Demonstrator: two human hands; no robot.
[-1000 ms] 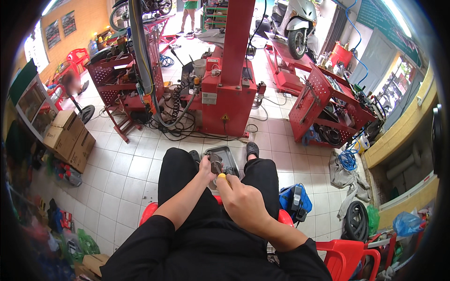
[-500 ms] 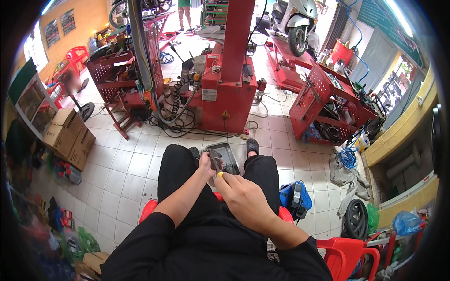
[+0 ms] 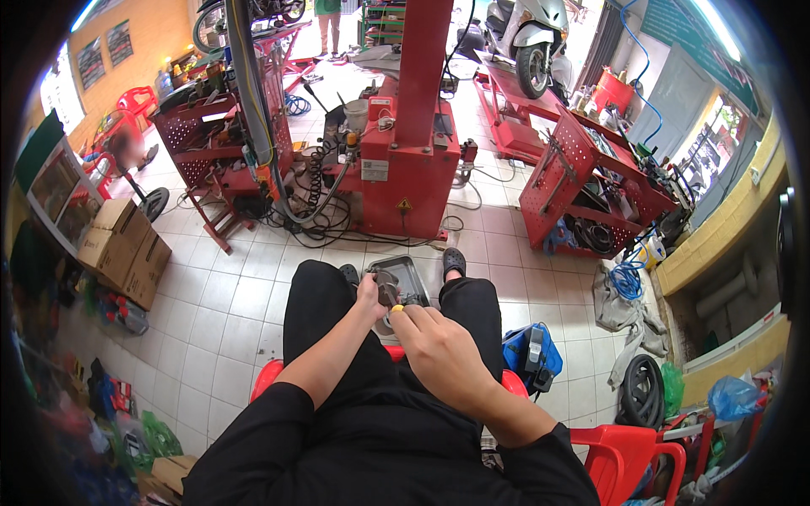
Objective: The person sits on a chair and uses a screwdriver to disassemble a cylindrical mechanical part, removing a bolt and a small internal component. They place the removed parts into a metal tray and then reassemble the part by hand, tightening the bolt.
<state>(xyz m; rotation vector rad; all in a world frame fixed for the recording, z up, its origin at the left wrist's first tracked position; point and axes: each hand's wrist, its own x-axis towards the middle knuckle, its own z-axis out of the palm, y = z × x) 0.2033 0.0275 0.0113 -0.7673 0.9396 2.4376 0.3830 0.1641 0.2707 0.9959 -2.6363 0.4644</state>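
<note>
Between my knees, my left hand (image 3: pixel 369 297) is closed around a round, dark grey metal part (image 3: pixel 387 288). My right hand (image 3: pixel 426 339) is closed on a small tool with a yellow end (image 3: pixel 396 309) just beside that part. The tool's tip is too small and covered to make out, and I cannot tell whether it touches the metal. Below the hands, a grey rectangular tray (image 3: pixel 416 275) lies on the tiled floor between my feet, with a dark piece in it.
Ahead stands a red machine (image 3: pixel 405 190) with a tall post, cables and hoses around its base. Red tool carts (image 3: pixel 582 190) flank it. Cardboard boxes (image 3: pixel 126 249) stand at left. A blue bag (image 3: pixel 533 358) and black tyres (image 3: pixel 641 392) lie to the right.
My right hand has shifted slightly up and the tool's shaft, visible before, is now mostly hidden. The left hand keeps the metal part in nearly the same place.
</note>
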